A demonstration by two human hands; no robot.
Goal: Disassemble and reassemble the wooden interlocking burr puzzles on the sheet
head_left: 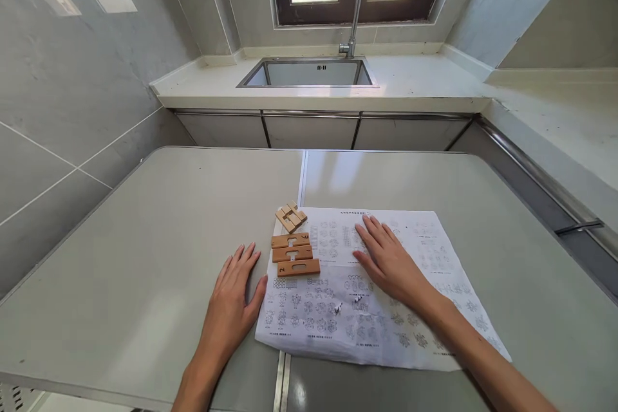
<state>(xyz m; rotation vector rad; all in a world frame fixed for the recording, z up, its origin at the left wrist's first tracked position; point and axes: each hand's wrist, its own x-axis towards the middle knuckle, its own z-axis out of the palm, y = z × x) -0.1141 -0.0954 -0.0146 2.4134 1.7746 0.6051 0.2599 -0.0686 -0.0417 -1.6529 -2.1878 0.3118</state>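
Observation:
A white printed instruction sheet (425, 251) with many small diagrams lies on the grey table (145, 251). My right hand (386, 261) rests flat on the sheet, fingers stretched out. My left hand (234, 296) lies flat on the table just left of the sheet's edge, fingers together and extended, thumb touching the paper. Between the hands, three flat notched wooden pieces (294, 254) lie side by side on the sheet's left edge. A small cluster of joined wooden pieces (290, 216) sits just beyond them at the sheet's top left corner. Neither hand holds anything.
The table is two grey panels joined by a seam (302, 174). Beyond it runs a white counter with a steel sink (309, 72) and a curved faucet (354, 0) under a window. Tiled walls stand left and right; a metal rail (531, 170) edges the right counter.

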